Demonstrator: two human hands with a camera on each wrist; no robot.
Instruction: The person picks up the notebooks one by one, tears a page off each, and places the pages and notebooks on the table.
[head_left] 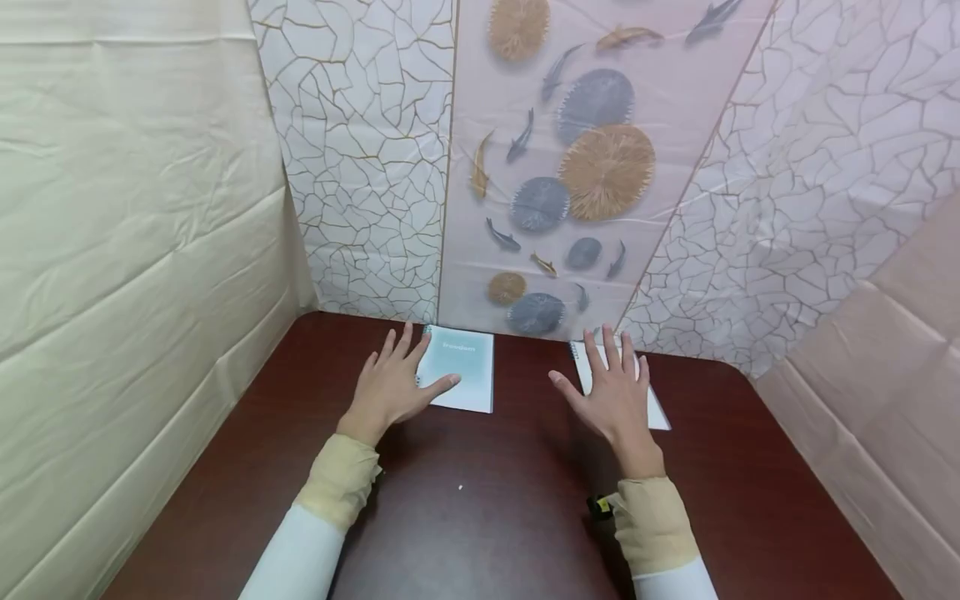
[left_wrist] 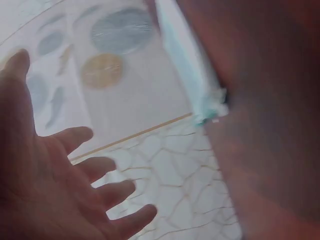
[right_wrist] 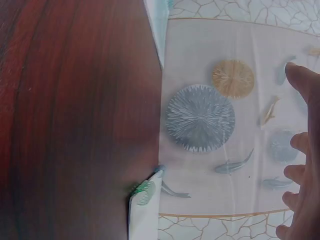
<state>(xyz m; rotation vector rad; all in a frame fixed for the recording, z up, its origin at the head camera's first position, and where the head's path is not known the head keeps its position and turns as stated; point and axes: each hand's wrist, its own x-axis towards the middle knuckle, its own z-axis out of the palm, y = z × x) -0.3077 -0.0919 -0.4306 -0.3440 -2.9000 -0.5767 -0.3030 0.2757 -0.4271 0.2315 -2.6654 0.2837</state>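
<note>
Two spiral notebooks lie at the back of the dark wooden table. The left notebook has a pale blue-green cover with small lettering; its coil is on the left side. My left hand is spread above the table and overlaps that notebook's left edge in the head view. The right notebook looks white and is partly hidden behind my right hand, whose fingers are spread too. Neither hand holds anything. The left wrist view shows the left hand with fingers apart, well away from the notebook.
The reddish-brown table has rounded back corners and a tiny white speck on it. A patterned cloth with fish and round leaves hangs behind. Plain cream cloth walls in the left side, and similar cloth the right.
</note>
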